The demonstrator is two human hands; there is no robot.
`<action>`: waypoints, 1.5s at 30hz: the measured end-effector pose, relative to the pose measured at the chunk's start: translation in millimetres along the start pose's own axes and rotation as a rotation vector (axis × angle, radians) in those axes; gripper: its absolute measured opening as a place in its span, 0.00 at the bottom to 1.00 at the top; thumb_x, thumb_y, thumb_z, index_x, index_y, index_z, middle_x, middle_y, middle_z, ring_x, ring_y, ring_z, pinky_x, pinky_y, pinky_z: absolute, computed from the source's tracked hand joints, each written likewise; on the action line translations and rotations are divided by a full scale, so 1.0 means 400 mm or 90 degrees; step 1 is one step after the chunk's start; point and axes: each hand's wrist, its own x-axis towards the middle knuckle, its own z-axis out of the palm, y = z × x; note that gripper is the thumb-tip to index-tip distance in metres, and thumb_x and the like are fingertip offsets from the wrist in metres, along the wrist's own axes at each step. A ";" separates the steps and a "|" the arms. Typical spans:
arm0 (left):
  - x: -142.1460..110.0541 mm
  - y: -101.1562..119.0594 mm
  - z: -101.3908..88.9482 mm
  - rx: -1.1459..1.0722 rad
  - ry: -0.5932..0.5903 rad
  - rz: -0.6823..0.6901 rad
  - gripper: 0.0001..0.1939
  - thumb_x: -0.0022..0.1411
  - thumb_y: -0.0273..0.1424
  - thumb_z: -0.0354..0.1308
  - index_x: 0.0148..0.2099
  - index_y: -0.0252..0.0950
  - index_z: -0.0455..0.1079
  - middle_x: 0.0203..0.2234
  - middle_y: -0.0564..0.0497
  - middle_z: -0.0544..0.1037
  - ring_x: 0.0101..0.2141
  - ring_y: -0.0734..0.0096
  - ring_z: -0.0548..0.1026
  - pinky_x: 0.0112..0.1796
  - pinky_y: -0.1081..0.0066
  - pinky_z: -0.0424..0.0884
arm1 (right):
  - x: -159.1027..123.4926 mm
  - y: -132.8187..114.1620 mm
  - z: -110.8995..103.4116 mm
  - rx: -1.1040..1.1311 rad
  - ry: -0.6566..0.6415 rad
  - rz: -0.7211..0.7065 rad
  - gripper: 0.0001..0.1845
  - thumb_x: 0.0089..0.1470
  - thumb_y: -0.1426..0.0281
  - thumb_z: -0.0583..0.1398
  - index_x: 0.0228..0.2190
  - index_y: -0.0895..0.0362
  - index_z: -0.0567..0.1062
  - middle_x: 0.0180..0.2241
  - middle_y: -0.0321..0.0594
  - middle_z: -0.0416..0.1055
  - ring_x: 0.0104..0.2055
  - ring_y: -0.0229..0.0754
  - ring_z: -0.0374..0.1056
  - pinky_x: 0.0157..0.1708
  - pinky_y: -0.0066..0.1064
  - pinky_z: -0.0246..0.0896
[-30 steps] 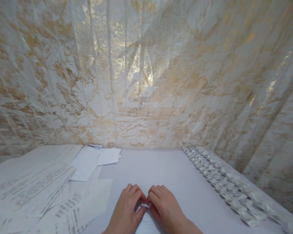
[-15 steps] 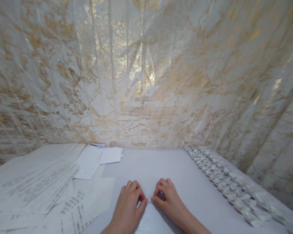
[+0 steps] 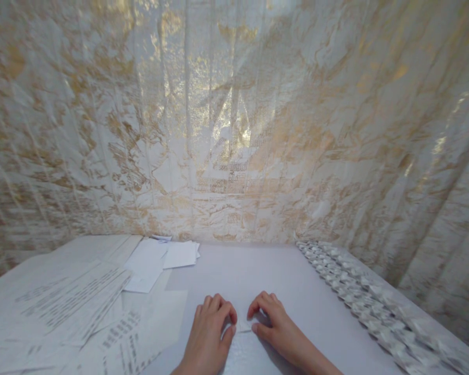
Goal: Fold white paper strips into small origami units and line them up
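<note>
A small piece of white paper (image 3: 244, 326) lies between my two hands, low in the middle of the view. My left hand (image 3: 210, 329) has its thumb and forefinger close together at the paper's left end. At the right end, my right hand (image 3: 275, 327) curls its forefinger and thumb around the edge, with a small gap showing between them. Under and in front of the paper is a shiny whitish sheet (image 3: 243, 354) on the table, partly hidden by my left hand. The fingertips cover the paper's ends.
Printed sheets (image 3: 74, 297) overlap on the left of the white table (image 3: 234, 265). Behind them lie blank white papers (image 3: 144, 263) and a small stack of paper slips (image 3: 180, 255). Rows of small folded paper pieces (image 3: 359, 297) run along the right edge. A gold-patterned curtain (image 3: 234, 130) hangs behind.
My hands have moved slightly apart, and more of the small paper shows between them. The right thumb and forefinger have loosened a little. The whole view has shifted slightly.
</note>
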 end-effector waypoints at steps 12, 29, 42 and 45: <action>0.002 -0.014 0.007 -0.038 0.001 0.016 0.05 0.60 0.30 0.61 0.40 0.40 0.74 0.41 0.49 0.75 0.45 0.56 0.69 0.46 0.60 0.60 | 0.003 -0.034 0.035 -0.043 -0.006 -0.010 0.12 0.48 0.81 0.60 0.34 0.56 0.77 0.31 0.37 0.73 0.34 0.43 0.67 0.36 0.30 0.59; -0.013 -0.007 0.010 -0.420 -0.021 0.022 0.13 0.71 0.44 0.46 0.45 0.41 0.63 0.29 0.56 0.72 0.33 0.65 0.72 0.38 0.69 0.64 | -0.001 -0.064 0.064 0.470 0.010 0.041 0.14 0.52 0.58 0.65 0.30 0.55 0.70 0.22 0.31 0.66 0.24 0.37 0.61 0.27 0.29 0.54; -0.013 -0.018 0.012 -0.484 -0.056 0.031 0.17 0.68 0.48 0.53 0.40 0.39 0.67 0.29 0.56 0.70 0.33 0.68 0.68 0.37 0.69 0.62 | -0.019 -0.055 0.067 0.393 -0.011 -0.032 0.12 0.59 0.60 0.60 0.36 0.53 0.65 0.24 0.29 0.66 0.25 0.37 0.61 0.28 0.28 0.54; -0.011 -0.022 0.017 -0.515 -0.052 0.020 0.18 0.67 0.49 0.55 0.38 0.39 0.67 0.28 0.56 0.71 0.32 0.68 0.68 0.36 0.69 0.62 | -0.020 -0.059 0.070 0.395 -0.013 -0.043 0.13 0.57 0.61 0.62 0.38 0.53 0.64 0.24 0.28 0.64 0.25 0.36 0.59 0.27 0.28 0.53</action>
